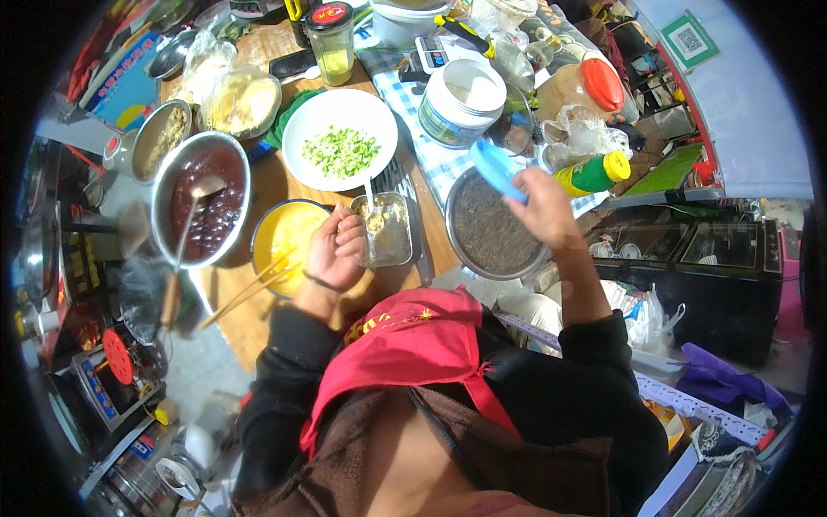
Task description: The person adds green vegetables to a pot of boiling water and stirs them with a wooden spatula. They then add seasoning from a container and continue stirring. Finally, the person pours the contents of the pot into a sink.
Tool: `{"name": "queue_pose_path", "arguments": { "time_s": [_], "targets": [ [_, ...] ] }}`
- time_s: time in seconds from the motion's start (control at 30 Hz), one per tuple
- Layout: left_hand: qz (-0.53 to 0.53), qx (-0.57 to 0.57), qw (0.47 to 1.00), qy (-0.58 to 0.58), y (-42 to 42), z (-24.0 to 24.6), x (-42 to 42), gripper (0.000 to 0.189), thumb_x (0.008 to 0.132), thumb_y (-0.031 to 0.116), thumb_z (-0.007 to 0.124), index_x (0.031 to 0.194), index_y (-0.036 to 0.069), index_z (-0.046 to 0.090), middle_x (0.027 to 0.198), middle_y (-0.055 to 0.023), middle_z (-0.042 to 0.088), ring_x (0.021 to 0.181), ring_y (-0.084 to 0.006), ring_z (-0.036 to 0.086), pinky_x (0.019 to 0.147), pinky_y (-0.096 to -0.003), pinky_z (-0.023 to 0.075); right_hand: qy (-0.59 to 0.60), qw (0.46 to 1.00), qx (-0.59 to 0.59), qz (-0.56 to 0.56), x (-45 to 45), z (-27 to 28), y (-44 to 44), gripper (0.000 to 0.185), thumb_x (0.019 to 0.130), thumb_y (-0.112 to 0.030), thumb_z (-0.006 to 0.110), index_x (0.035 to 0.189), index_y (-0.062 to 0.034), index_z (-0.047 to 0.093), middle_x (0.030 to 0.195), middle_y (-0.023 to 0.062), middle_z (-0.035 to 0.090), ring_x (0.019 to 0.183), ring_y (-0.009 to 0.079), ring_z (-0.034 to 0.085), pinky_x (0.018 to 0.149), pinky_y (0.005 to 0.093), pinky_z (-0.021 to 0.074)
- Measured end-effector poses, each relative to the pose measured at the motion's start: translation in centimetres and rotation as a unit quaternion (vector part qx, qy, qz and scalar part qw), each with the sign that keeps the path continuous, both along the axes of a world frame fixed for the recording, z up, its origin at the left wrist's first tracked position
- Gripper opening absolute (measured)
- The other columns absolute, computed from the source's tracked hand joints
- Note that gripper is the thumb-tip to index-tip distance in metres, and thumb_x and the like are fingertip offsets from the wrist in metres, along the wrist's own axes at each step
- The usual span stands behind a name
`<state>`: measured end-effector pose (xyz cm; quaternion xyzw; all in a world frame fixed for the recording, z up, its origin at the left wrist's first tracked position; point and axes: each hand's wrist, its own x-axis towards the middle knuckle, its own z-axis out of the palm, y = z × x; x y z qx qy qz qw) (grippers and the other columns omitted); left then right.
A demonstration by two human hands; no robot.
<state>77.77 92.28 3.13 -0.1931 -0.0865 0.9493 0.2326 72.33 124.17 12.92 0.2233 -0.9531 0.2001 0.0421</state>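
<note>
My right hand (pixel 544 205) grips a light blue plastic piece (pixel 496 169), seen at a slant, that looks like a lid. Below it is a round metal basin (pixel 450 227) of dark brown, grainy material. My left hand (pixel 334 247) is curled closed, and nothing shows in its fingers. It is beside a small rectangular dish (pixel 399 249) with yellowish minced food and a white spoon (pixel 369 192). Partly behind that hand is a yellow bowl (pixel 271 232) of yellow liquid, with wooden chopsticks (pixel 242 294) across its rim. A white bowl (pixel 303 116) holds chopped green onion.
Left on the wooden table (pixel 249 336), a metal basin (pixel 157 207) holds dark red sauce and a ladle (pixel 184 242). An uncovered white tub (pixel 446 106) stands on the checked cloth (pixel 413 136). A green-and-yellow bottle (pixel 591 174) lies to the right; a lidded cup (pixel 331 48) stands behind.
</note>
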Motion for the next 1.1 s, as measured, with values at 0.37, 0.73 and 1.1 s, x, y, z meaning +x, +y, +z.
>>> {"name": "queue_pose_path", "arguments": {
  "time_s": [0.37, 0.73, 1.1],
  "targets": [
    [-0.002, -0.005, 1.000, -0.013, 0.4, -0.9, -0.3, 0.021, 0.096, 0.019, 0.037, 0.080, 0.009, 0.042, 0.066, 0.0005, 0.036, 0.049, -0.0068, 0.032, 0.037, -0.0177, 0.0263, -0.069, 0.994, -0.079, 0.004, -3.4, -0.2, -1.2, 0.015, 0.076, -0.012, 0.063, 0.088, -0.0038, 0.059, 0.082, 0.0138, 0.059, 0.076, 0.0291, 0.060, 0.065, 0.0357, 0.0472],
    [0.012, -0.050, 0.999, 0.007, 0.7, -0.9, 0.3, 0.020, 0.095, 0.020, 0.038, 0.079, 0.009, 0.041, 0.066, 0.0006, 0.037, 0.050, -0.0067, 0.034, 0.037, -0.0168, 0.0286, -0.188, 0.957, 0.218, 0.018, -22.6, -6.1, -7.2, 0.020, 0.074, -0.010, 0.054, 0.089, -0.0042, 0.065, 0.089, 0.0204, 0.062, 0.085, 0.0322, 0.061, 0.075, 0.0376, 0.0471],
    [0.049, -0.048, 0.998, -0.006, 0.0, -1.2, 1.5, 0.023, 0.096, 0.021, 0.037, 0.077, 0.009, 0.041, 0.066, 0.0008, 0.037, 0.050, -0.0058, 0.034, 0.038, -0.0161, 0.0277, -0.045, 0.967, 0.253, -0.002, -25.4, -10.7, -5.8, 0.014, 0.069, -0.007, 0.061, 0.081, -0.0052, 0.067, 0.083, 0.0202, 0.063, 0.079, 0.0340, 0.060, 0.072, 0.0385, 0.0472]
  ]
}}
